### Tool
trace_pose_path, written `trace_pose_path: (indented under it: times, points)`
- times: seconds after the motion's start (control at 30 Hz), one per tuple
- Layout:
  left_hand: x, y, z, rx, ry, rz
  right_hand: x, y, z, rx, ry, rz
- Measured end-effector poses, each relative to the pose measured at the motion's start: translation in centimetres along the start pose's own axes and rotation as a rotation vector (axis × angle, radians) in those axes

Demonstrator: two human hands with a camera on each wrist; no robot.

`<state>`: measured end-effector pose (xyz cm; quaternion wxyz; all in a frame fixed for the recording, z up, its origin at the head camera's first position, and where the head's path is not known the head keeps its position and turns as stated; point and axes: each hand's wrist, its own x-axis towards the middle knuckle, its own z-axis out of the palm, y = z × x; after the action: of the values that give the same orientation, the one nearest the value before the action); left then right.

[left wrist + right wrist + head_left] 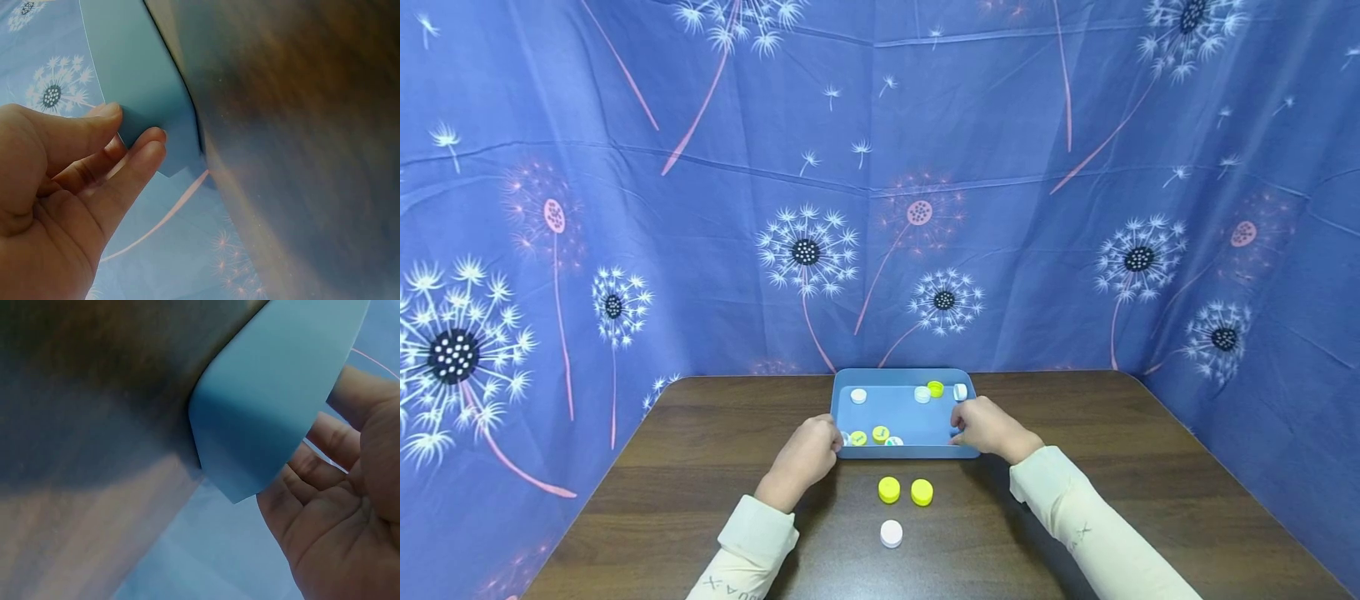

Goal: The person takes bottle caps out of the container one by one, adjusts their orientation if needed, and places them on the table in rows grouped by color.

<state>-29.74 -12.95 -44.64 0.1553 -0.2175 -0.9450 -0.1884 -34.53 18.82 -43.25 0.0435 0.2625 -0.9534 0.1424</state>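
Observation:
A shallow blue tray [901,452] lies on the table with several yellow and white bottle caps inside. My left hand [805,454] pinches the tray's left wall near the front corner; in the left wrist view the thumb and a fingertip [153,140] meet the blue wall. On the other side my right hand [992,427] grips the right wall, its fingers reaching over the rim. The blue wall [262,406] hides those fingertips in the right wrist view. Inside the tray are a white cap [858,396] at back left and a yellow cap [881,433] near the front.
Two yellow caps [889,490] and a white cap [891,533] lie on the brown wooden table [685,467] in front of the tray. A blue dandelion-print cloth [715,250] hangs behind the table and along both sides.

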Motion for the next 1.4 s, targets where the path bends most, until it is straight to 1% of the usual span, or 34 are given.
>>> trace_pose_path:
  times: [0.1, 0.27, 0.47, 0.7, 0.8, 0.9, 1.03, 1.17, 1.27, 1.4]
  points:
    - [0.1, 0.0, 0.0, 0.004, -0.013, -0.016, 0.3, -0.1, -0.3, -0.038, -0.031, 0.004]
    - [0.1, 0.0, 0.1, 0.007, -0.023, -0.031, 0.7, -0.1, -0.3, -0.066, -0.081, 0.016]
    - [0.1, -0.1, 0.1, 0.001, -0.031, -0.045, 1.1, 0.0, 0.0, -0.080, -0.111, 0.046]
    - [0.1, 0.0, 0.0, 0.006, -0.029, -0.046, 1.1, -0.1, 0.0, -0.076, -0.079, -0.013]
    - [0.2, 0.0, 0.0, 0.007, -0.025, -0.038, 1.0, -0.1, -0.1, -0.078, -0.086, -0.024]
    - [0.2, 0.0, 0.0, 0.007, -0.021, -0.031, 1.0, -0.1, -0.5, -0.054, -0.108, -0.029]
    - [0.1, 0.0, -0.1, 0.006, -0.020, -0.027, 1.0, -0.5, -1.3, -0.023, -0.157, -0.005]
    - [0.1, 0.1, -0.3, -0.002, -0.017, -0.032, 1.1, -1.1, -2.0, -0.053, -0.235, 0.055]
    - [0.1, 0.1, -0.3, -0.005, -0.018, -0.035, 1.1, -1.3, -2.1, -0.076, -0.279, 0.077]
    - [0.1, 0.1, -0.4, -0.008, -0.026, -0.026, 1.1, -1.1, -1.8, -0.077, -0.295, 0.093]
